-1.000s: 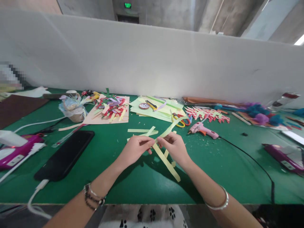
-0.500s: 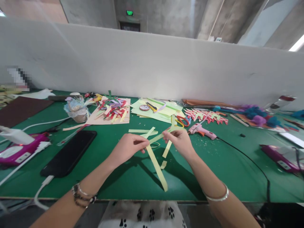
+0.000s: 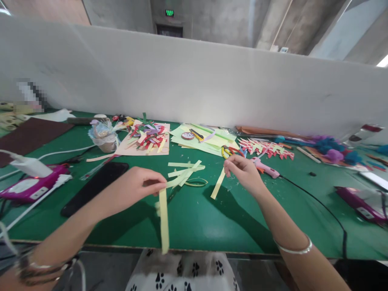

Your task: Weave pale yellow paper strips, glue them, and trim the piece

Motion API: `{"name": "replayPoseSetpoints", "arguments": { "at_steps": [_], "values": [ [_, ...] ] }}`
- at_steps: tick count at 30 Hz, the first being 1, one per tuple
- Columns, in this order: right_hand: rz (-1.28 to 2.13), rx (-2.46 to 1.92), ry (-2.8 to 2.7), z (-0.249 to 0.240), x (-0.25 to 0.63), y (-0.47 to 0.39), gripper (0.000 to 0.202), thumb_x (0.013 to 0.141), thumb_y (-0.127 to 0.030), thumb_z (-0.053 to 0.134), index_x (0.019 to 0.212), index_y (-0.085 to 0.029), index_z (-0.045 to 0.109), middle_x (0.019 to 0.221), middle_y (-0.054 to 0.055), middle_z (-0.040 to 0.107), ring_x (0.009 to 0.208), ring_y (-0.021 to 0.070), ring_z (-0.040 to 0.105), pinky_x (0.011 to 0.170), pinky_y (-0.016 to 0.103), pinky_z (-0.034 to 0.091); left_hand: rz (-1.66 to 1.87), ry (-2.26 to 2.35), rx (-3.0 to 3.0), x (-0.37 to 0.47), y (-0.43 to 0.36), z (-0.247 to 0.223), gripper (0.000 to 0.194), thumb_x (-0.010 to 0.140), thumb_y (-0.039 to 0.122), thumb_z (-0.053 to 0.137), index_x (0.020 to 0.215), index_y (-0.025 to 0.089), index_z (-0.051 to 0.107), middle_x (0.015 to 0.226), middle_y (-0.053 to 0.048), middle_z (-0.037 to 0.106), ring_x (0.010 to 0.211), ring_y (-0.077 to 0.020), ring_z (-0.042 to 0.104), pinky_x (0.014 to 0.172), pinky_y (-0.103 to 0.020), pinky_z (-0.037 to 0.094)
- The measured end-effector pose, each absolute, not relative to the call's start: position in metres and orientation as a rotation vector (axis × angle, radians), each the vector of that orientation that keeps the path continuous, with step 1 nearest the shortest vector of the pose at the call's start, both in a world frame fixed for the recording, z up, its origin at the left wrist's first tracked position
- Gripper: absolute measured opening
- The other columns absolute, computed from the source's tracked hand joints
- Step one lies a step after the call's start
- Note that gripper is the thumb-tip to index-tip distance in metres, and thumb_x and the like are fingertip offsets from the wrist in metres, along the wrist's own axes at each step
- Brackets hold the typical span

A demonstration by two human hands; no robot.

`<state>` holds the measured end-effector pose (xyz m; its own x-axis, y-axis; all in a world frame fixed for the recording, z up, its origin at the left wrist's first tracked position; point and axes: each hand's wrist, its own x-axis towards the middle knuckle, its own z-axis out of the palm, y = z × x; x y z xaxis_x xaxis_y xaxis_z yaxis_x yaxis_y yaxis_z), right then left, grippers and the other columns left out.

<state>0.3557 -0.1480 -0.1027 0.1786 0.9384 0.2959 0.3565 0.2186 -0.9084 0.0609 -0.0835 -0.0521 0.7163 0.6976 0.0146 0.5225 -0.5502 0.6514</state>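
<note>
My left hand (image 3: 141,184) pinches a pale yellow-green paper strip (image 3: 164,226). One part hangs down toward the table's front edge, and another short part points up to the right from the fingertips. My right hand (image 3: 242,171) is to the right, its thumb and fingers curled together; what is in them, if anything, is hidden. Just behind its fingers are scissors (image 3: 237,150) with yellow and red handles. A single strip (image 3: 218,185) reaches up to those fingertips. Between the hands lie several crossed paper strips (image 3: 189,173) and a thin loop of strip (image 3: 198,184).
A pink glue gun (image 3: 268,168) with a black cable lies right of my right hand. The phone (image 3: 93,188) is partly behind my left arm. Coloured scraps (image 3: 153,135), green paper sheets (image 3: 180,135) and zigzag red-and-white paper (image 3: 266,148) lie at the back.
My left hand has moved left and toward me with its strip. My right hand has let go of that strip and moved right, up to the scissors.
</note>
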Motion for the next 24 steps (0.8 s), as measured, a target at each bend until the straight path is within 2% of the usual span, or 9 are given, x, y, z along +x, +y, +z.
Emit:
{"name": "replayPoseSetpoints", "arguments": {
  "at_steps": [1, 5, 9, 13, 17, 18, 20, 22, 24],
  "values": [
    [0.638, -1.349, -1.398, -0.102, 0.356, -0.146, 0.027, 0.080, -0.044, 0.053, 0.070, -0.019, 0.053, 0.056, -0.003, 0.054, 0.051, 0.0098, 0.052, 0.054, 0.024, 0.041, 0.381, 0.880, 2.326, 0.055, -0.084, -0.044, 0.020, 0.076, 0.037, 0.058, 0.069, 0.022, 0.070, 0.072, 0.001, 0.068, 0.063, -0.0141, 0.057, 0.058, -0.019, 0.040],
    [0.521, -1.444, -1.567, -0.104, 0.354, -0.127, 0.020, 0.083, -0.037, 0.048, 0.076, -0.018, 0.054, 0.062, -0.002, 0.056, 0.055, 0.0109, 0.053, 0.057, 0.024, 0.042, 0.272, 0.599, 2.355, 0.042, -0.084, -0.026, 0.024, 0.080, 0.036, 0.055, 0.068, 0.022, 0.069, 0.062, 0.001, 0.064, 0.058, -0.0119, 0.055, 0.058, -0.019, 0.040],
    [0.339, -1.702, -1.964, -0.111, 0.348, -0.105, 0.014, 0.081, -0.026, 0.051, 0.089, -0.018, 0.058, 0.080, 0.002, 0.061, 0.069, 0.0130, 0.056, 0.063, 0.024, 0.041, 0.233, 0.814, 2.564, 0.048, -0.075, -0.041, 0.025, 0.082, 0.039, 0.051, 0.076, 0.024, 0.069, 0.077, -0.002, 0.067, 0.067, -0.0165, 0.057, 0.061, -0.022, 0.041],
    [0.178, -1.896, -2.230, -0.114, 0.348, -0.105, 0.022, 0.083, -0.016, 0.048, 0.103, -0.019, 0.058, 0.101, 0.007, 0.059, 0.085, 0.0162, 0.058, 0.069, 0.024, 0.040, 0.186, 0.801, 2.563, 0.053, -0.069, -0.052, 0.029, 0.084, 0.041, 0.046, 0.078, 0.023, 0.068, 0.080, -0.002, 0.067, 0.068, -0.0164, 0.058, 0.061, -0.021, 0.042],
    [0.128, -2.084, -2.412, -0.109, 0.352, -0.127, 0.035, 0.083, -0.004, 0.040, 0.110, -0.019, 0.056, 0.107, 0.010, 0.059, 0.096, 0.0202, 0.058, 0.071, 0.025, 0.040, 0.221, 0.799, 2.532, 0.054, -0.067, -0.049, 0.028, 0.083, 0.042, 0.048, 0.080, 0.024, 0.069, 0.084, -0.002, 0.068, 0.072, -0.0167, 0.059, 0.063, -0.021, 0.042],
    [0.136, -2.169, -2.394, -0.108, 0.351, -0.133, 0.031, 0.085, -0.007, 0.040, 0.109, -0.018, 0.056, 0.105, 0.012, 0.060, 0.096, 0.0215, 0.059, 0.071, 0.026, 0.040, 0.226, 0.795, 2.506, 0.054, -0.066, -0.049, 0.028, 0.083, 0.042, 0.048, 0.080, 0.024, 0.070, 0.083, -0.002, 0.068, 0.071, -0.0162, 0.059, 0.063, -0.021, 0.043],
    [0.158, -2.377, -2.245, -0.108, 0.346, -0.143, 0.025, 0.090, -0.023, 0.040, 0.104, -0.012, 0.057, 0.098, 0.016, 0.062, 0.090, 0.0252, 0.061, 0.068, 0.030, 0.041, 0.238, 0.787, 2.428, 0.056, -0.062, -0.049, 0.027, 0.082, 0.042, 0.051, 0.078, 0.025, 0.071, 0.077, -0.001, 0.068, 0.066, -0.0146, 0.058, 0.061, -0.020, 0.043],
    [0.146, -2.546, -2.031, -0.112, 0.335, -0.149, 0.038, 0.091, -0.040, 0.036, 0.099, -0.009, 0.057, 0.091, 0.019, 0.063, 0.084, 0.0284, 0.063, 0.063, 0.033, 0.042, 0.271, 0.789, 2.338, 0.059, -0.057, -0.052, 0.024, 0.079, 0.042, 0.055, 0.076, 0.025, 0.072, 0.072, 0.000, 0.067, 0.061, -0.0131, 0.057, 0.057, -0.020, 0.043],
    [0.110, -2.604, -1.918, -0.119, 0.324, -0.150, 0.041, 0.090, -0.044, 0.037, 0.101, -0.009, 0.056, 0.094, 0.020, 0.062, 0.086, 0.0297, 0.062, 0.062, 0.034, 0.043, 0.316, 0.775, 2.248, 0.064, -0.052, -0.055, 0.021, 0.076, 0.041, 0.058, 0.075, 0.024, 0.072, 0.068, 0.000, 0.066, 0.057, -0.0118, 0.056, 0.054, -0.019, 0.043]
  ]
}}
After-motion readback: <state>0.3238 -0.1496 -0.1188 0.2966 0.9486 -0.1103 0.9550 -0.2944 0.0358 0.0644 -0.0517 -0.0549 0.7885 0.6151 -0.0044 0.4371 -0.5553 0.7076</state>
